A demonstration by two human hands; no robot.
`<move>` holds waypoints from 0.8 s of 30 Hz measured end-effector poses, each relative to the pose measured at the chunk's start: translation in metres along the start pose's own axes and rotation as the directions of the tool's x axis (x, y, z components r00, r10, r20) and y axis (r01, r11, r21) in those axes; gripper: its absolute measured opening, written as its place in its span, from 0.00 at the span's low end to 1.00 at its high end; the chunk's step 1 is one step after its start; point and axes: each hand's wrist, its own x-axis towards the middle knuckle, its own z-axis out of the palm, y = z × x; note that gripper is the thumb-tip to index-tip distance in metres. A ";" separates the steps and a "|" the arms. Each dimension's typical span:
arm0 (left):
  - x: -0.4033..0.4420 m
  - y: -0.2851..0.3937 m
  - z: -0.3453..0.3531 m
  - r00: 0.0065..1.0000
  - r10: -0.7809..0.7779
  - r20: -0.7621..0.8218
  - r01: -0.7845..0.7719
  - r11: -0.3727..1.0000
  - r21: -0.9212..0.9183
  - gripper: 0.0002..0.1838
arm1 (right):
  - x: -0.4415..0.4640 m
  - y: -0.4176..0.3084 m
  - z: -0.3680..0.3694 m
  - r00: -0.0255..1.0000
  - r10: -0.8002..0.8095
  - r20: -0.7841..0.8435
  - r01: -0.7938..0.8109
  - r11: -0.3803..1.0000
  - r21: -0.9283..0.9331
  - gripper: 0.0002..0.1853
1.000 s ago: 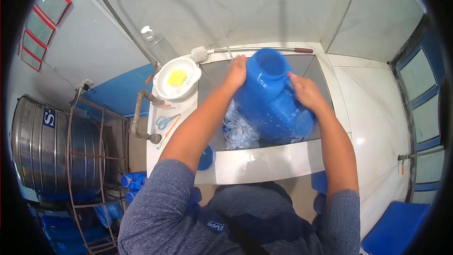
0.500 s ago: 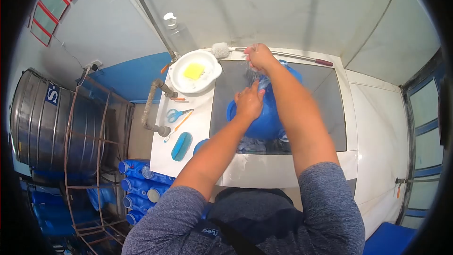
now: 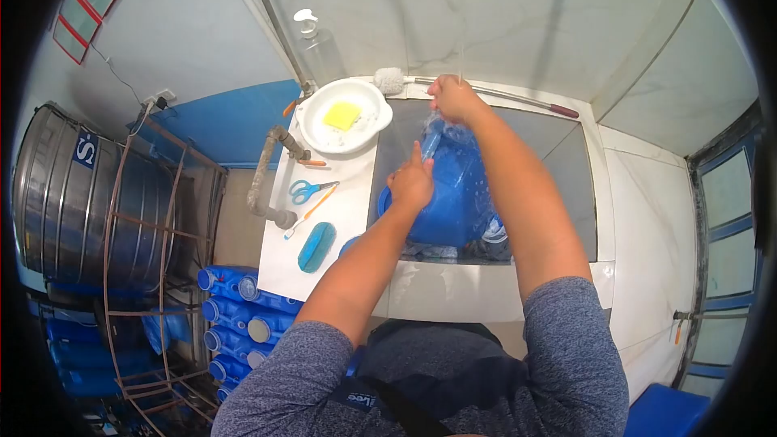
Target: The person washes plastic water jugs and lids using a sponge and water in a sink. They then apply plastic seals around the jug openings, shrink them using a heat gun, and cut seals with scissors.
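- Left hand (image 3: 411,184) extends its index finger beside the blue jug (image 3: 455,194), other fingers curled, grip impossible to tell.
- Right hand (image 3: 455,100) curls above splashing water (image 3: 437,124), its hold unclear.
- Blue jug sits in the grey sink (image 3: 558,163).

steel tank (image 3: 93,218), left side: dark blue label (image 3: 86,148), white capital "s" legible, short white stroke beside it. person's shirt (image 3: 453,392), chest: small pale print (image 3: 356,399), reads "ee" at its end; leading letters unclear, partly blurred.
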 end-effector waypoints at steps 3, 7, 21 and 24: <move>-0.001 -0.001 -0.002 0.999 -0.017 0.031 0.017 1.000 0.002 0.35 | -0.013 -0.012 -0.005 0.984 -0.150 -0.093 0.096 0.897 -0.432 0.10; -0.004 -0.004 0.003 1.000 0.010 0.002 -0.010 1.000 -0.008 0.38 | -0.008 0.001 -0.003 0.952 -0.287 -0.103 0.192 0.826 -0.530 0.09; -0.018 -0.004 0.006 0.996 0.064 -0.060 -0.062 0.997 0.036 0.42 | -0.005 0.028 0.004 0.965 -0.183 0.186 0.257 0.558 -0.789 0.15; -0.021 -0.004 0.011 0.986 0.096 -0.134 -0.089 0.995 0.054 0.42 | -0.007 0.049 0.008 0.976 -0.152 0.157 0.217 0.611 -0.761 0.17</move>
